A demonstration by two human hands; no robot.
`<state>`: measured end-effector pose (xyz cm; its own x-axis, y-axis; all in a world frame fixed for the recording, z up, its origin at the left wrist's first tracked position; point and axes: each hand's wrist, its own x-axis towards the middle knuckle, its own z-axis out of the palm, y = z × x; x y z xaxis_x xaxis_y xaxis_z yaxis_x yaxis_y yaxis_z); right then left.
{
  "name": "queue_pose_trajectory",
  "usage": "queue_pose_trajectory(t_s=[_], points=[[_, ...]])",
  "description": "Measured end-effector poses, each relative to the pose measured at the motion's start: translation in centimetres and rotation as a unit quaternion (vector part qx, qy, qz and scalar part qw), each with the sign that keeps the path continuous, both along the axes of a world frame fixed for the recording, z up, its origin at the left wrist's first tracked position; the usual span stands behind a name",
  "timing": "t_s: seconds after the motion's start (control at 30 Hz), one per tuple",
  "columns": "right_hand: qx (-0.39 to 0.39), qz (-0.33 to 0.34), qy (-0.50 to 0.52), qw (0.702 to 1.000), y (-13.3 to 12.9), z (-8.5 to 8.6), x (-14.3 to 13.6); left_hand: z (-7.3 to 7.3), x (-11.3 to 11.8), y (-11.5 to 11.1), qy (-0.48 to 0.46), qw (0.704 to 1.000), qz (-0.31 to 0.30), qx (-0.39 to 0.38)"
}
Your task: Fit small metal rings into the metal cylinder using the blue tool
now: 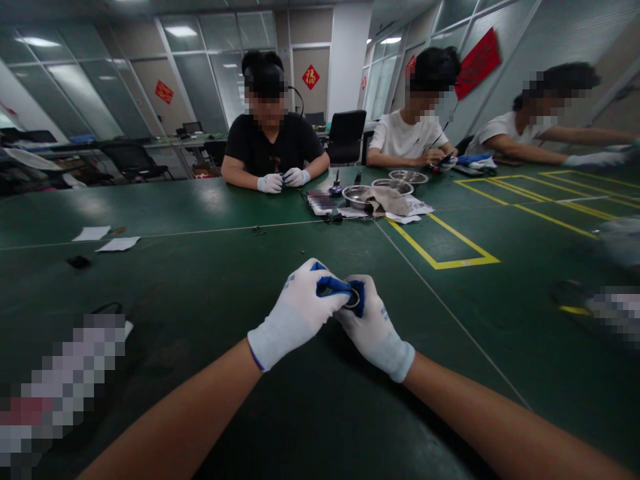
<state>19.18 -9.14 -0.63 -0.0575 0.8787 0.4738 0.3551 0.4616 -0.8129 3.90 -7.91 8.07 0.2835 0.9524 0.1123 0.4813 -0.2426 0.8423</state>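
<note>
Currently pinching a small ring-shaped part (354, 305) between left hand (306, 300) and right hand (371, 322), both gloved in white, with fingers closed on it, above the near middle of the green table (200, 267). Beyond, right of centre, find metal bowls (353, 196) touching a crumpled cloth (387, 201); at left, white papers (119, 245).

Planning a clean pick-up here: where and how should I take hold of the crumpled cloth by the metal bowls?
Probably pinch a raised fold in the middle of the cloth, coming down from above on the near side. It is limp and bunched, so a fold offers more to grip than its flat edges, and metal bowls crowd its left and far sides.
</note>
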Motion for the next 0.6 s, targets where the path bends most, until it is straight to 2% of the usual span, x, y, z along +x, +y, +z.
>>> queue_pose_trajectory(t_s=[0.17, 0.37, 0.53, 0.6], points=[[0.059, -0.016, -0.013, 0.998, 0.1, -0.6, -0.2, 0.0, 0.5, -0.4, 0.029, 0.999, 0.015, 0.002], [0.104, -0.028, -0.034, 0.994, 0.1, -1.5, -0.3, -1.2, 1.1, -0.7, 0.101, 0.990, 0.036, 0.088], [0.109, -0.024, -0.036, 0.993, -0.1, -1.8, -0.4, -1.0, 1.0, -1.1, 0.242, 0.949, 0.009, 0.202], [0.099, -0.019, -0.034, 0.994, -0.1, -1.8, -0.3, -0.7, 1.0, -1.2, 0.293, 0.930, -0.016, 0.220]])
